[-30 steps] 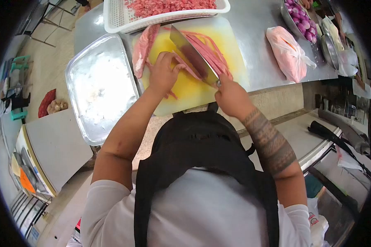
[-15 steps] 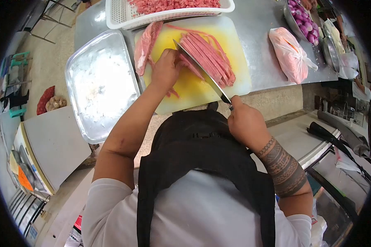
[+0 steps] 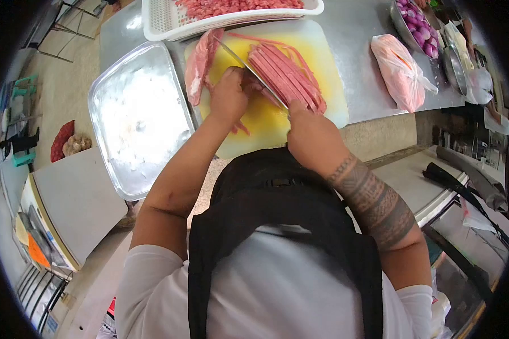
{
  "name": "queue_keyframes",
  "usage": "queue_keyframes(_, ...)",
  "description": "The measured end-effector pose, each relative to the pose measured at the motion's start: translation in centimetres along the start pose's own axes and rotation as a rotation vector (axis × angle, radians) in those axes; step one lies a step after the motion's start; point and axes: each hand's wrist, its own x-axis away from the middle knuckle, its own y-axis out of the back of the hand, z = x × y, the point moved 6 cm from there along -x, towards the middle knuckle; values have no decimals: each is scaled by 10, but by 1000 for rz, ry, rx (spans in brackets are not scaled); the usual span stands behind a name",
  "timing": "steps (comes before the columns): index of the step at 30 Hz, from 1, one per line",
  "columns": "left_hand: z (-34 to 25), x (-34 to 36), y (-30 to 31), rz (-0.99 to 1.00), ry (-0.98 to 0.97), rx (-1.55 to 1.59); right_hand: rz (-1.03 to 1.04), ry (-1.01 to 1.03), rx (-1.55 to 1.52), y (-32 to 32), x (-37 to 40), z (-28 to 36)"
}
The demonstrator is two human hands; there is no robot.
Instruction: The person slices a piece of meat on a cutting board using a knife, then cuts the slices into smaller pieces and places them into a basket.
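My right hand [image 3: 314, 133] is closed around the handle of a long knife [image 3: 253, 72]. Its blade runs diagonally up and left across the yellow-and-white cutting board [image 3: 331, 85]. My left hand [image 3: 229, 97] curls its fingers onto a piece of raw meat [image 3: 260, 89] beside the blade; the fingertips are partly hidden. Just right of the knife, several long strips of meat [image 3: 285, 76] lie side by side. A larger slab of meat [image 3: 201, 65] rests along the board's left side, and a thin strip curves behind the cut ones.
A white perforated basket [image 3: 158, 25] of diced meat [image 3: 237, 7] stands behind the board. To the left is a shiny metal tray [image 3: 104, 107]. On the right are a knotted plastic bag [image 3: 398, 73] and a bowl of peeled purple onions [image 3: 418, 28].
My right hand has pushed the knife forward and up-left, so its tip now reaches close to the larger slab. My left hand stays nearly in place.
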Motion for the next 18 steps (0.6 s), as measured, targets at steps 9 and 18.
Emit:
queue_keyframes(9,4,0,-4,-19,65,-16,135,-87,48,11,37,-7)
queue_keyframes(18,4,1,-4,8,69,34,25,-3,24,-29,-13,-9)
